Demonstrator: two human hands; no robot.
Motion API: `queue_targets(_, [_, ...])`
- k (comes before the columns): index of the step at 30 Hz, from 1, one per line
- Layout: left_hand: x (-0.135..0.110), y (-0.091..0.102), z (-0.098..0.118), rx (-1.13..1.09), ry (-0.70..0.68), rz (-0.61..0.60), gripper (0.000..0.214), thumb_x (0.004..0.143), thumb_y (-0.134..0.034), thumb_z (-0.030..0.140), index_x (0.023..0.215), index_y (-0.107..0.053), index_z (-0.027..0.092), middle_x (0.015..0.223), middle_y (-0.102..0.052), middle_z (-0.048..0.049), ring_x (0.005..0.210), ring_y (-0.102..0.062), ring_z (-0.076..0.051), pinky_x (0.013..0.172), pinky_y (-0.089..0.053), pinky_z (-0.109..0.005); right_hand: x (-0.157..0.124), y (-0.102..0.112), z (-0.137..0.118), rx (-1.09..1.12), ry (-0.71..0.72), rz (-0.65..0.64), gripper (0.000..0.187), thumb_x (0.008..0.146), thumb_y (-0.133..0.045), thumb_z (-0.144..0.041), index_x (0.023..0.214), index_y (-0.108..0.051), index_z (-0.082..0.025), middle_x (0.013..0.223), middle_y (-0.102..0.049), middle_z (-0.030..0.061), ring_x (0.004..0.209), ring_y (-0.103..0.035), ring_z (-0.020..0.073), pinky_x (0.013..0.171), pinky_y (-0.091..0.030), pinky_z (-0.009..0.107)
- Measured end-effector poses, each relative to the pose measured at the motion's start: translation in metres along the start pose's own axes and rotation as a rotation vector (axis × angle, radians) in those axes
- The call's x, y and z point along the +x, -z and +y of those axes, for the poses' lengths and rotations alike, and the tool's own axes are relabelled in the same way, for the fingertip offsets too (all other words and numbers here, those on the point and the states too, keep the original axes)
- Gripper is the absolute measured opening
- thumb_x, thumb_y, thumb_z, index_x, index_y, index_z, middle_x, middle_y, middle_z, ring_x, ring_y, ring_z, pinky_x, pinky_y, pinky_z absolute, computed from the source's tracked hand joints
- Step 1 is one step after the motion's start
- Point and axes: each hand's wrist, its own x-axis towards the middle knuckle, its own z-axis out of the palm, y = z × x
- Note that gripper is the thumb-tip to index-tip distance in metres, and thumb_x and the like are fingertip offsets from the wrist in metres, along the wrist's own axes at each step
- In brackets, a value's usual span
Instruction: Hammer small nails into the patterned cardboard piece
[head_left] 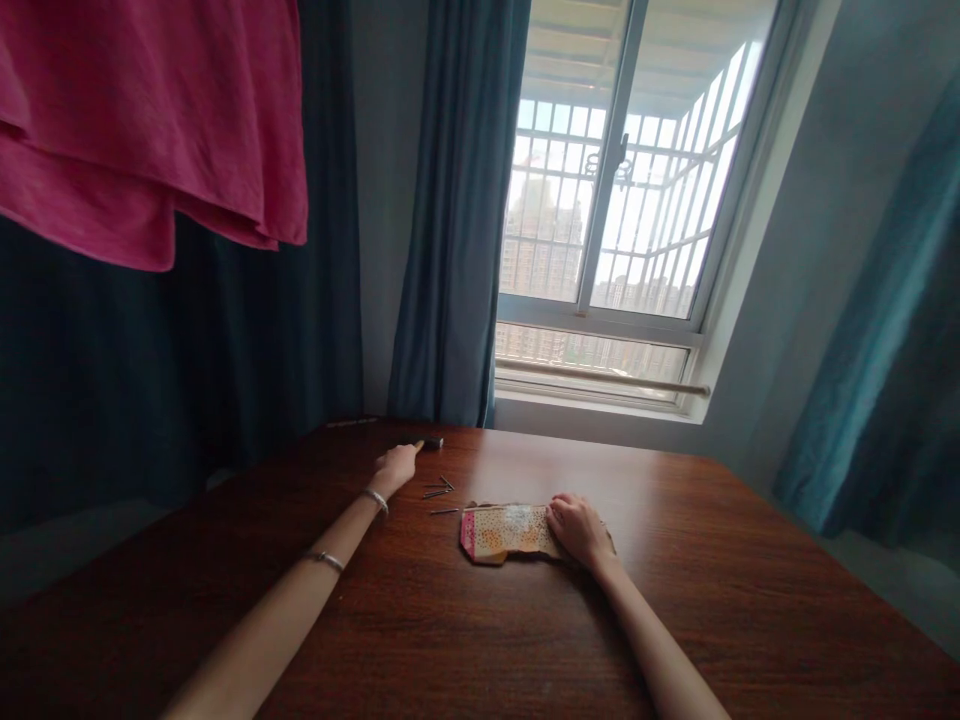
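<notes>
My left hand is closed around the light-coloured handle of a hammer, its dark head pointing right, low over the far part of the table. Several nails lie loose just right of that hand. Another thin nail lies at the left edge of a torn, flat piece of cardboard printed with orange and dark spots and a pink end. My right hand lies over the cardboard's right end, fingers laid on top. What is beneath its palm is hidden.
All this is on a brown wooden table. Behind it hang a dark blue curtain and a window with outside bars. A pink cloth hangs at upper left. A thin, pale strip lies at the table's far left corner.
</notes>
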Motion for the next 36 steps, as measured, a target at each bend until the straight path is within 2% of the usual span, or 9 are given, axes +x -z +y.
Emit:
queue_targets(8, [0.006, -0.017, 0.003, 0.103, 0.020, 0.007, 0.031, 0.077, -0.044, 0.010, 0.103, -0.061, 0.011, 0.100, -0.062, -0.0215, 0.095, -0.060, -0.030, 0.075, -0.046, -0.039, -0.001, 0.005, -0.003, 0.020, -0.051, 0.060, 0.025, 0.087, -0.039, -0.026, 0.087, -0.063, -0.021, 0.098, -0.064, 0.0054, 0.093, -0.054, 0.0176, 0.086, -0.033, 0.028])
queue_targets(16, [0.011, -0.024, 0.002, 0.152, 0.004, -0.008, 0.032, 0.076, -0.044, 0.007, 0.103, -0.062, 0.012, 0.100, -0.062, -0.0207, 0.095, -0.059, -0.031, 0.074, -0.047, -0.039, -0.001, 0.005, -0.002, 0.067, -0.106, 0.007, 0.026, 0.086, -0.040, -0.024, 0.097, -0.063, -0.021, 0.100, -0.063, 0.0059, 0.096, -0.054, 0.0173, 0.085, -0.036, 0.026])
queue_targets(21, [0.008, -0.023, 0.004, 0.163, -0.003, -0.004, 0.031, 0.075, -0.047, 0.009, 0.102, -0.062, 0.012, 0.100, -0.062, -0.0208, 0.096, -0.059, -0.030, 0.076, -0.046, -0.040, -0.003, -0.001, 0.001, 0.073, -0.104, 0.004, 0.029, 0.086, -0.039, -0.026, 0.104, -0.060, -0.019, 0.102, -0.062, 0.0075, 0.097, -0.054, 0.0177, 0.086, -0.036, 0.026])
queue_targets(26, [0.006, -0.011, 0.010, 0.141, -0.025, 0.036, 0.032, 0.071, -0.050, 0.011, 0.101, -0.062, 0.012, 0.098, -0.063, -0.0199, 0.093, -0.060, -0.030, 0.073, -0.046, -0.038, -0.004, -0.003, 0.003, 0.065, -0.105, -0.020, 0.030, 0.086, -0.039, -0.025, 0.108, -0.058, -0.018, 0.104, -0.062, 0.0083, 0.100, -0.053, 0.0179, 0.088, -0.035, 0.026])
queue_targets(29, [-0.001, -0.002, 0.028, 0.002, -0.142, -0.002, 0.024, 0.065, -0.056, 0.016, 0.086, -0.065, 0.010, 0.084, -0.066, -0.0144, 0.082, -0.062, -0.026, 0.066, -0.046, -0.029, -0.004, -0.002, 0.003, 0.062, -0.104, -0.035, 0.030, 0.087, -0.039, -0.027, 0.108, -0.058, -0.019, 0.104, -0.062, 0.0084, 0.100, -0.053, 0.0183, 0.087, -0.035, 0.027])
queue_targets(31, [-0.011, -0.002, 0.050, -0.203, -0.296, -0.112, 0.017, 0.063, -0.056, 0.020, 0.072, -0.065, 0.009, 0.069, -0.066, -0.0088, 0.069, -0.062, -0.021, 0.057, -0.044, -0.023, -0.004, -0.002, 0.004, 0.060, -0.109, -0.049, 0.029, 0.087, -0.039, -0.029, 0.106, -0.059, -0.020, 0.103, -0.062, 0.0080, 0.098, -0.053, 0.0183, 0.086, -0.035, 0.027])
queue_targets(34, [-0.034, -0.015, 0.086, -0.587, -0.459, -0.213, 0.021, 0.066, -0.053, 0.025, 0.074, -0.064, 0.009, 0.061, -0.062, -0.0045, 0.052, -0.057, -0.014, 0.046, -0.041, -0.021, -0.005, -0.002, 0.005, 0.058, -0.111, -0.058, 0.028, 0.087, -0.039, -0.030, 0.103, -0.060, -0.020, 0.101, -0.062, 0.0077, 0.097, -0.054, 0.0179, 0.085, -0.035, 0.027])
queue_targets(36, [-0.050, -0.031, 0.105, -0.763, -0.510, -0.279, 0.021, 0.065, -0.055, 0.027, 0.072, -0.063, 0.009, 0.060, -0.061, -0.0037, 0.049, -0.054, -0.011, 0.044, -0.040, -0.021, -0.006, -0.003, 0.006, 0.057, -0.103, -0.051, 0.028, 0.087, -0.039, -0.030, 0.102, -0.060, -0.019, 0.100, -0.062, 0.0078, 0.096, -0.053, 0.0177, 0.085, -0.035, 0.027])
